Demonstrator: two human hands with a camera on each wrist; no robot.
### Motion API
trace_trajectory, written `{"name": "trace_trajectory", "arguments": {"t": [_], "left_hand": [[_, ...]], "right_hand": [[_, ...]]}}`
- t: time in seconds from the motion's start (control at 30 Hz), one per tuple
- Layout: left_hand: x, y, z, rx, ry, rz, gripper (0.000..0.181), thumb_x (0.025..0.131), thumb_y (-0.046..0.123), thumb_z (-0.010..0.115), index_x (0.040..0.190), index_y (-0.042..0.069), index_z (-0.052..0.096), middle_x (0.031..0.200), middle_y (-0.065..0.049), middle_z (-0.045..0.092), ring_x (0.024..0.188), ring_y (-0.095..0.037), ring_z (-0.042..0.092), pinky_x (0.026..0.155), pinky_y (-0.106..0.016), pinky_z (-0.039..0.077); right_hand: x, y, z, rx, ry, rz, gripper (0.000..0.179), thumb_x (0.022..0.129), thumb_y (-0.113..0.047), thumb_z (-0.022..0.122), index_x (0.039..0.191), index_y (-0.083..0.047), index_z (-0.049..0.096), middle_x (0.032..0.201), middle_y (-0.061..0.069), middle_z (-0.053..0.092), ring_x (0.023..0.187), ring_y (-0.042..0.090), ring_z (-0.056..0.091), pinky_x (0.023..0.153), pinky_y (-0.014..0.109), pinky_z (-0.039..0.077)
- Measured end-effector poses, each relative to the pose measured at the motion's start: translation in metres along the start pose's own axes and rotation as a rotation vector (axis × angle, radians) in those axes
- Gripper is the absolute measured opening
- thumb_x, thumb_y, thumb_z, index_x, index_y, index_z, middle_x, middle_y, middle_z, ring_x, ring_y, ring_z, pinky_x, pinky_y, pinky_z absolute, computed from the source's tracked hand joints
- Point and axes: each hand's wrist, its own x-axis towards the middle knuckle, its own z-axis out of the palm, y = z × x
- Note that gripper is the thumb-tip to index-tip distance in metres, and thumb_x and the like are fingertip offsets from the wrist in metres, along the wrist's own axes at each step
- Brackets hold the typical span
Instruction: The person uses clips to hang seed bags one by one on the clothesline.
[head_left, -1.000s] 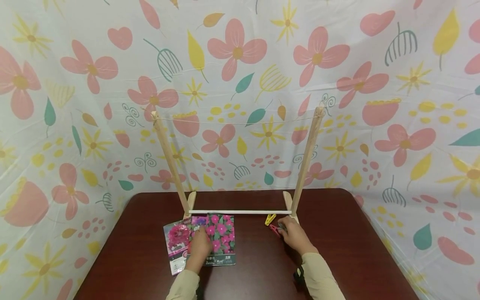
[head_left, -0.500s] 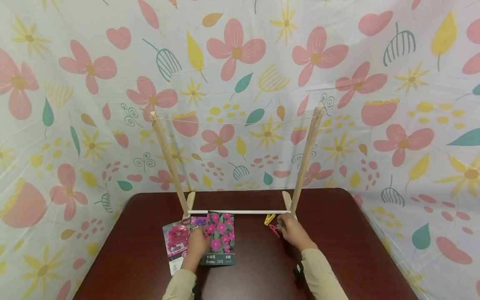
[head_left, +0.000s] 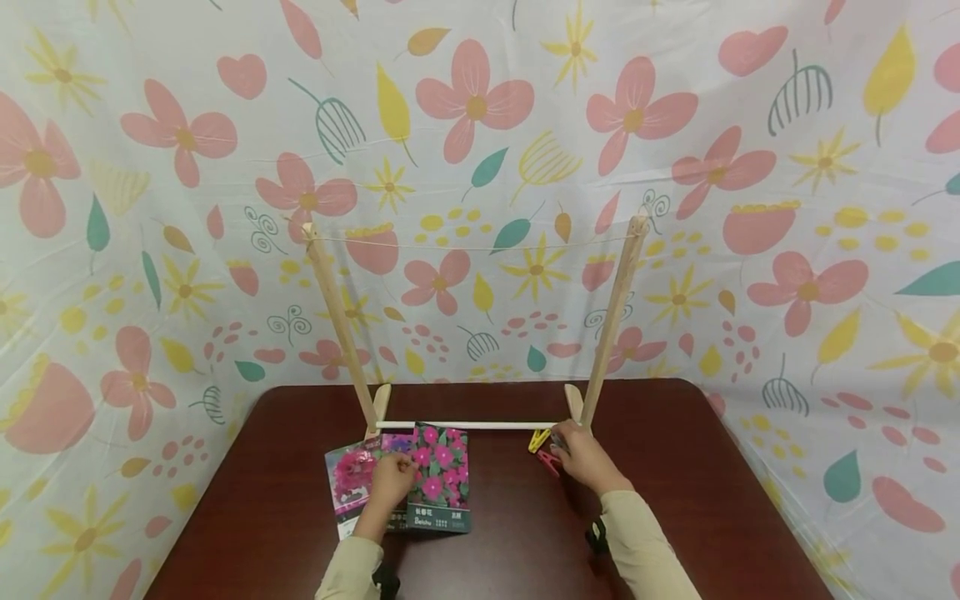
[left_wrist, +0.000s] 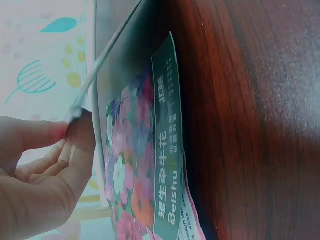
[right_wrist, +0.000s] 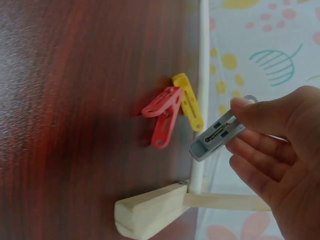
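My left hand [head_left: 393,478] pinches the left edge of a seed packet with magenta flowers [head_left: 442,467]. The left wrist view shows that packet nearly edge-on, raised at a slant between thumb and fingertips. Beneath it lies a second seed packet [left_wrist: 132,155] with pink and purple flowers, and a third packet with a large pink bloom [head_left: 348,483] is partly covered at the left. Between thumb and fingers, my right hand [head_left: 588,458] holds a grey clothespin [right_wrist: 217,137]. Close by on the table lie a red clothespin [right_wrist: 164,115] and a yellow clothespin [right_wrist: 188,102].
A wooden frame stands at the back, with a left post [head_left: 341,325], a right post [head_left: 615,325] and a white rod [head_left: 480,425] low between them. A thin string [head_left: 472,247] joins the post tops. Behind the dark table [head_left: 510,550] hangs a flowered cloth.
My left hand has shifted slightly left, from over the middle packet to the magenta-flowered packet's edge, now pinched. The right hand has moved slightly up and left, still holding the grey clothespin.
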Motion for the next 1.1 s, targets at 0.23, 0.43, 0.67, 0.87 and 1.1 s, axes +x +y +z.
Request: {"name": "trace_trajectory", "arguments": {"t": [0.23,0.43,0.67,0.87,1.1], "left_hand": [[0.002,0.002,-0.006,-0.031,-0.024,-0.06,0.014,0.089,0.001,0.062,0.092,-0.013,0.065,0.08,-0.016,0.064,0.072,-0.025,0.061,0.059,-0.035,0.051],[0.005,0.002,-0.01,-0.051,-0.024,-0.079,0.015,0.088,0.0,0.061,0.094,-0.014,0.063,0.08,-0.017,0.064,0.073,-0.026,0.062,0.061,-0.036,0.052],[0.006,0.004,-0.016,0.006,0.031,-0.053,0.013,0.086,0.002,0.064,0.09,-0.01,0.066,0.077,-0.016,0.066,0.07,-0.026,0.063,0.059,-0.036,0.052],[0.007,0.012,-0.024,-0.013,0.013,-0.048,0.009,0.088,-0.001,0.06,0.087,-0.007,0.066,0.078,-0.016,0.066,0.063,-0.018,0.056,0.054,-0.031,0.046],[0.009,0.013,-0.032,-0.021,0.01,-0.016,0.01,0.09,0.003,0.063,0.081,-0.002,0.062,0.076,-0.012,0.064,0.063,-0.017,0.055,0.052,-0.03,0.044]], "right_hand": [[0.006,-0.007,-0.005,0.009,-0.022,0.024,0.025,0.084,0.0,0.071,0.107,0.005,0.063,0.095,0.011,0.06,0.081,0.019,0.058,0.069,0.036,0.052],[0.01,-0.011,-0.007,0.017,-0.044,0.013,0.028,0.084,0.001,0.071,0.109,0.008,0.062,0.1,0.014,0.06,0.086,0.023,0.061,0.072,0.037,0.053],[0.017,-0.016,-0.012,0.004,-0.027,-0.054,0.023,0.083,0.004,0.07,0.105,0.004,0.062,0.098,0.012,0.061,0.088,0.024,0.061,0.074,0.039,0.053],[0.025,-0.025,-0.019,0.009,-0.049,-0.084,0.022,0.085,0.004,0.068,0.105,0.005,0.062,0.098,0.012,0.06,0.089,0.026,0.062,0.075,0.039,0.053],[0.034,-0.037,-0.026,-0.009,-0.058,-0.121,0.02,0.085,0.003,0.069,0.104,0.004,0.062,0.096,0.011,0.06,0.088,0.023,0.062,0.074,0.037,0.054]]}}
